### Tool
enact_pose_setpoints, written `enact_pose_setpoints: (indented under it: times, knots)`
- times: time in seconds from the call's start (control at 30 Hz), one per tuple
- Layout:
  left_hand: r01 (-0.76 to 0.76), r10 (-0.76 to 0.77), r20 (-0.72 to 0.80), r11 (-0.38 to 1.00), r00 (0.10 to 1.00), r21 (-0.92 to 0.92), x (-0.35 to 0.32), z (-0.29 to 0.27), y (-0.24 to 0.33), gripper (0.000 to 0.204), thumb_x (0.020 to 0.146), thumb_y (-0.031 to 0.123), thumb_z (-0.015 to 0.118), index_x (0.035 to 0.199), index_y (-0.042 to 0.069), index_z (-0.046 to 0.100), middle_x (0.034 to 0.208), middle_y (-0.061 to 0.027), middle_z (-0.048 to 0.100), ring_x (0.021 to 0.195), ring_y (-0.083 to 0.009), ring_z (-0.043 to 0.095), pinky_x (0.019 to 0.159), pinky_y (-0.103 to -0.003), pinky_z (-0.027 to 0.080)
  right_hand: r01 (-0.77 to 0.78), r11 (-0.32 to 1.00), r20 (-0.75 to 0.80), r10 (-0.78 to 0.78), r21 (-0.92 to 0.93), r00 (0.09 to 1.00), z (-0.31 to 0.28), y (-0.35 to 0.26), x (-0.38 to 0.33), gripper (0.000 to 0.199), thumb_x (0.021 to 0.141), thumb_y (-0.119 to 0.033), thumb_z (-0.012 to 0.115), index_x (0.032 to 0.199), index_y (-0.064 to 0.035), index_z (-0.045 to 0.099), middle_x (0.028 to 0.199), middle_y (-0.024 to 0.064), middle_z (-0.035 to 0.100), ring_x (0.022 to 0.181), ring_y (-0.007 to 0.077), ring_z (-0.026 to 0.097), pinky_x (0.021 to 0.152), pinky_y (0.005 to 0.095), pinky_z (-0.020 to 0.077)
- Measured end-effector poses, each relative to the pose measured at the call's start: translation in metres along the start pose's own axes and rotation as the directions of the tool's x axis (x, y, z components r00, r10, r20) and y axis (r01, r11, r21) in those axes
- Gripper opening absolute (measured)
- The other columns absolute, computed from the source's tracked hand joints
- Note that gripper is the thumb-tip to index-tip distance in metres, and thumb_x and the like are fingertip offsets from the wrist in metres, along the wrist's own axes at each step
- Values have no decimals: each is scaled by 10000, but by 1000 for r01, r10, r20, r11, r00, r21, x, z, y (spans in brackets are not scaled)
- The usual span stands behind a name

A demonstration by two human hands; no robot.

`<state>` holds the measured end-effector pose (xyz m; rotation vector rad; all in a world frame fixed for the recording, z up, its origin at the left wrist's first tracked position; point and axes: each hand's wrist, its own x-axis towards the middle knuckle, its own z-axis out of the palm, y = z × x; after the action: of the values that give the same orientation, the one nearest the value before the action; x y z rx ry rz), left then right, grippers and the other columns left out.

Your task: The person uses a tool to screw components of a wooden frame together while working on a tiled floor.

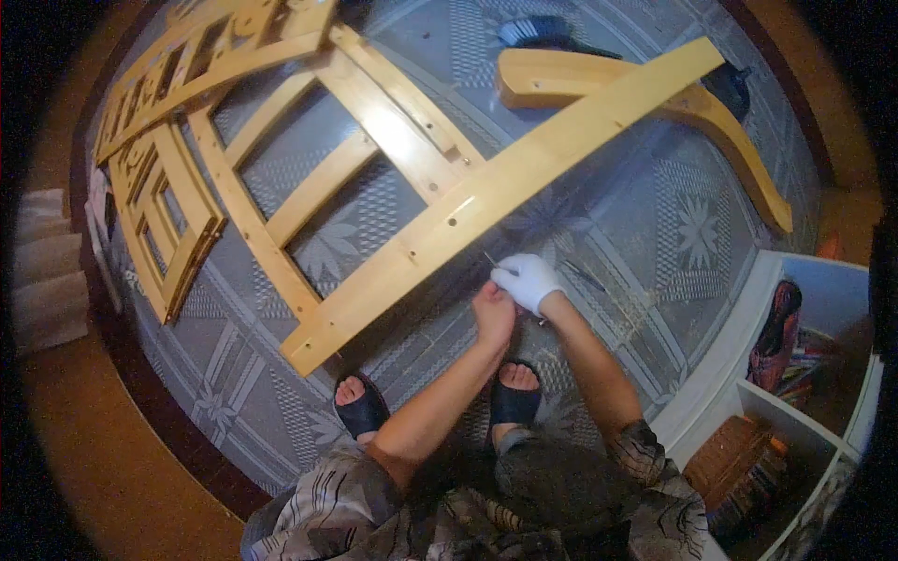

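Note:
My bare left hand (494, 313) and my right hand (527, 282), in a white glove, meet above the floor just in front of a long pale wooden board (453, 222). The fingers of both are closed. From the gloved fingertips sticks a thin, dark, rod-like piece (488, 256), too small to name for certain. What my left fingers pinch is hidden against the glove. The board lies slantwise across a wooden frame (309, 201) with crosspieces, and small dark holes dot its face. A slim dark tool-like object (586, 277) lies right of the glove.
A slatted wooden panel (210, 70) and a smaller framed panel (168, 220) lie at the left. Beyond the board is a curved wooden piece (748, 168), with a blue brush-like object (535, 32) behind it. White shelving (767, 383) stands at the right, a wicker basket (730, 458) inside.

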<state>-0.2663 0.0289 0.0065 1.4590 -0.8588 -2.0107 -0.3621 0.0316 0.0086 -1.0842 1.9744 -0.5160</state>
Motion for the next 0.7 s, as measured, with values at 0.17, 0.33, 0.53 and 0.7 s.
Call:
enact_pose_setpoints:
  times: [0.17,0.33,0.53,0.7]
  knots:
    - [-44,41,25,994,999,104,2,-2,-24,103,703,28,475,703,-13,570,605,-36,553,500,-98,481,430,-239,360,-11,999,-23,10,-37,1000,-1,-1,-8,273,685,-344,484,719,-116,630,748,151,562,744,326,533,674,385,423]
    - [146,-244,164,878,956,456,-26,-12,-46,116,703,43,492,633,-10,569,563,-38,538,480,-106,479,430,-239,365,-74,982,29,80,-175,996,3,25,-54,308,672,-359,495,689,-79,621,723,153,556,718,320,529,647,393,421]
    - [275,-344,238,920,908,281,-35,-5,-47,167,805,121,484,787,-19,573,590,-43,534,487,-96,474,447,-218,381,-131,987,-724,160,97,671,-1,90,-122,153,691,-182,560,694,-38,609,727,128,556,697,269,522,643,340,402]
    - [82,-178,313,951,933,298,-7,-4,-40,177,818,126,476,830,-30,558,641,-42,544,522,-89,478,466,-228,391,-432,876,-826,398,214,398,-7,128,-137,200,682,-210,576,788,-42,596,782,141,534,755,276,504,695,355,392]
